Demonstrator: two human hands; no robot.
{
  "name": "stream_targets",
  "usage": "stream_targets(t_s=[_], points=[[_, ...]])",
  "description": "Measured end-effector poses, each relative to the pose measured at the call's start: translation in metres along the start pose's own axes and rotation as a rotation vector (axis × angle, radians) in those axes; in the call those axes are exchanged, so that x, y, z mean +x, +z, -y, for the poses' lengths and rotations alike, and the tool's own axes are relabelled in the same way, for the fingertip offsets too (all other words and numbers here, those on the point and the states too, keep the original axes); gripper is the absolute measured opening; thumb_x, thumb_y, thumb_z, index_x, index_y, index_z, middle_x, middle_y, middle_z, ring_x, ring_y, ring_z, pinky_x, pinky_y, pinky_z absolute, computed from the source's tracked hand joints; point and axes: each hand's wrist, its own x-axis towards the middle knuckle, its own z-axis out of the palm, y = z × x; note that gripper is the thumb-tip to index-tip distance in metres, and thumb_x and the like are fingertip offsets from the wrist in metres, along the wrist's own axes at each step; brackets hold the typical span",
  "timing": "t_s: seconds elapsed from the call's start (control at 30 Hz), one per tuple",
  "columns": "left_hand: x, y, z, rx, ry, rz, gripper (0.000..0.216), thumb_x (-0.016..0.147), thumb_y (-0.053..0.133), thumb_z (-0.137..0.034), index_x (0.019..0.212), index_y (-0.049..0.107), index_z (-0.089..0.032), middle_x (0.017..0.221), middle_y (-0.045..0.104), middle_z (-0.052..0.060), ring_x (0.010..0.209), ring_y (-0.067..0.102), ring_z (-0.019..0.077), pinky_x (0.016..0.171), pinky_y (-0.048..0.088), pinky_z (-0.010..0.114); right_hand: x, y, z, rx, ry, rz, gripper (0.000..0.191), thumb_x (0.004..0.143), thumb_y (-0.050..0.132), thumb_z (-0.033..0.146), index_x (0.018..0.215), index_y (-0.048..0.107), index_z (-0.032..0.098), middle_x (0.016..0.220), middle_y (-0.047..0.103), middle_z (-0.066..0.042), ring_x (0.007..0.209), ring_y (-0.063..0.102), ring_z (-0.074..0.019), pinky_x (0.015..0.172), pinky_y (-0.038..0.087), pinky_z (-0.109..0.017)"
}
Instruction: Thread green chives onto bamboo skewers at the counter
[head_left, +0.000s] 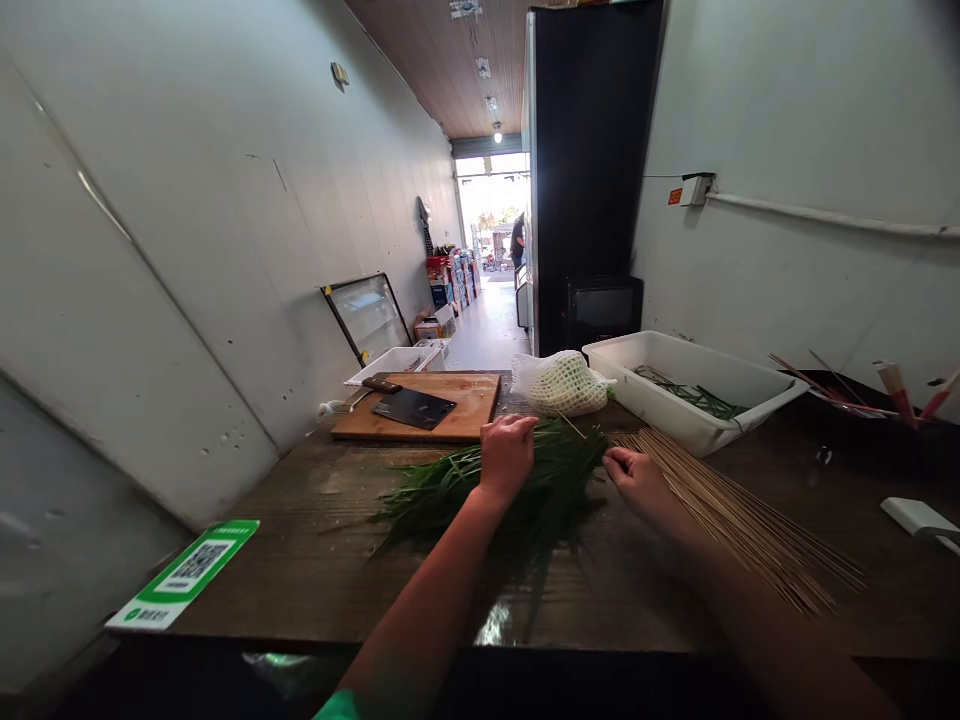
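Observation:
A heap of long green leaves [457,490] lies across the middle of the dark wooden table [315,580]. My left hand [507,452] rests on top of the heap with its fingers curled down into the leaves. My right hand [636,476] is at the heap's right edge, fingers pinched on a thin bamboo skewer [573,426] that points up and to the left. Beside that hand a fanned pile of bamboo skewers [742,520] spreads toward the right front.
A wooden cutting board [465,400] with a dark cleaver [411,406] sits at the back left. A white net bag [561,384] and a white tub [697,392] with some greens stand behind. A green QR sign [184,572] lies at the front left. A person stands in the far doorway.

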Motion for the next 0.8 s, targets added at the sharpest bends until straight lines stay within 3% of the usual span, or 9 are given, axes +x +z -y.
stream_targets(t_s=[0.17,0.33,0.63,0.8], points=[[0.000,-0.002,0.006,0.205,-0.021,0.176,0.011,0.077,0.064,-0.028,0.080,0.072,-0.022,0.090,0.067,0.006,0.096,0.056,0.0234,0.088,0.033,0.040,0.001,0.000,-0.004,-0.034,0.048,-0.009,0.027,0.079,0.046,0.034,0.072,0.067,0.018,0.066,0.066,-0.005,0.065,0.058,-0.0184,0.061,0.042,-0.026],[-0.006,0.008,0.005,0.270,-0.017,0.215,0.010,0.076,0.065,-0.030,0.083,0.071,-0.025,0.092,0.064,0.006,0.098,0.052,0.0237,0.087,0.030,0.040,0.001,0.003,-0.006,-0.011,0.013,0.002,0.029,0.080,0.045,0.036,0.072,0.067,0.018,0.065,0.066,-0.005,0.063,0.058,-0.0179,0.059,0.042,-0.026],[-0.005,0.012,0.002,0.384,0.089,0.185,0.020,0.085,0.050,-0.022,0.080,0.069,-0.022,0.090,0.063,0.007,0.095,0.053,0.0221,0.086,0.032,0.039,0.003,0.006,-0.010,-0.056,-0.003,0.020,0.033,0.081,0.041,0.038,0.066,0.060,0.017,0.061,0.062,-0.003,0.059,0.055,-0.0160,0.056,0.038,-0.025],[-0.003,0.017,0.002,0.314,0.116,0.108,0.020,0.087,0.045,-0.018,0.085,0.065,-0.020,0.094,0.065,0.008,0.096,0.055,0.0210,0.086,0.037,0.035,0.001,0.006,-0.006,-0.032,-0.010,0.035,0.033,0.083,0.040,0.038,0.068,0.060,0.017,0.065,0.063,-0.003,0.062,0.056,-0.0164,0.057,0.039,-0.025]])
